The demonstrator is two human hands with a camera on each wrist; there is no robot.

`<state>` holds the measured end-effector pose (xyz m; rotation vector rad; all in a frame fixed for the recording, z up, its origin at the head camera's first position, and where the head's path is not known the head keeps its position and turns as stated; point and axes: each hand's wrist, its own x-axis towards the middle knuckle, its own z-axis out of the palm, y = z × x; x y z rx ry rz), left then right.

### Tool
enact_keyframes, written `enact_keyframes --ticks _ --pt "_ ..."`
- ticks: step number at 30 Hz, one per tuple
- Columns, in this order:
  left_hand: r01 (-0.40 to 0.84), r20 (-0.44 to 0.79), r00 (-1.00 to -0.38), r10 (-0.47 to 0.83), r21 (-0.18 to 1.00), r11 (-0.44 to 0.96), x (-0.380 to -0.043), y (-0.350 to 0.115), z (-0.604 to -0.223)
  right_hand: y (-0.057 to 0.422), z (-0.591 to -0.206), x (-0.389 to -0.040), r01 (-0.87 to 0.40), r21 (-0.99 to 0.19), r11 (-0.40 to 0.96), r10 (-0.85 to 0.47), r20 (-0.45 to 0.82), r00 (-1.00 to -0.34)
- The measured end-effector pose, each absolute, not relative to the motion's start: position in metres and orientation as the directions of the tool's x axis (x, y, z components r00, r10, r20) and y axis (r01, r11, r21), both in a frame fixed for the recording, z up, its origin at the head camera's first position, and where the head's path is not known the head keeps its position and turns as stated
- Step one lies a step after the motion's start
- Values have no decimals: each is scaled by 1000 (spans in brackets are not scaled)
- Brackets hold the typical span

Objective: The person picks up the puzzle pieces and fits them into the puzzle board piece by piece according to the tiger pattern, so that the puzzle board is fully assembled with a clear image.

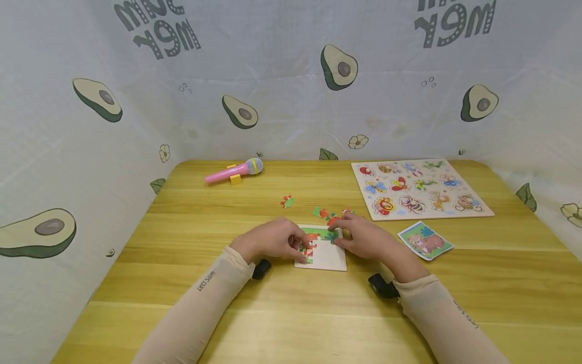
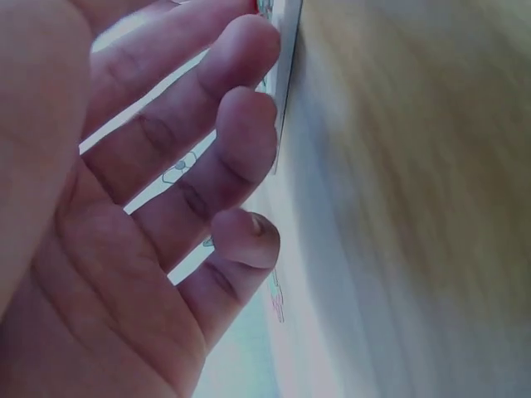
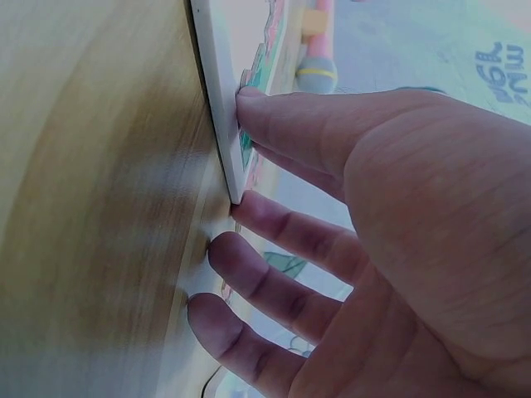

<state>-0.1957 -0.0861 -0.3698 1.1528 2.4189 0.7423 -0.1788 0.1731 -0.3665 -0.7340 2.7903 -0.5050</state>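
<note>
Puzzle tray [image 1: 328,256], pale and flat on the table [image 1: 182,242], serves as reference. Listed left to right: one toy microphone [image 1: 225,175], pink with grey head, propped on yellow blocks [image 1: 235,179], well to the left of and beyond the tray. One left hand [image 1: 275,238], at the tray's left side; fingers loosely curved, thumb and forefinger parted over the laid pieces, no firm grip visible. One loose piece [image 1: 286,201], red and green, beyond the tray's left corner. Laid pieces [image 1: 325,232], along the tray's far and left sides; near right portion bare. Several further loose pieces [image 1: 324,213], just beyond the tray's far edge, some partly hidden. One right hand [image 1: 366,240], at the tray's right edge; half open, thumb resting on a green piece, other fingers relaxed, nothing enclosed. One picture card [image 1: 426,240], right of the tray. One peg board [image 1: 432,216] of insects, beyond and right. Judged hazards: uneven thumb pressure could lift laid pieces at their joints; a stray right fingertip could scatter the loose ones.
</note>
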Motion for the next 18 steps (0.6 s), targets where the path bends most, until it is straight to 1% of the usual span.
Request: enact_keyframes --ticks 2,9,16,18 --pt "622 -85 -595 799 581 525 -196 -85 -371 173 -367 -179 -438 -379 815 -511 -114 -852" --pt "593 -95 -620 779 594 544 -198 -85 -374 173 -367 -179 -448 -381 809 -517 -96 -851" --pt "590 -94 -632 769 586 555 -197 -84 -371 173 -367 -179 -449 -382 808 -518 -96 -850" --pt "591 -91 -627 774 592 548 -197 -84 -372 173 -367 -179 -447 -382 809 -517 -99 -850"
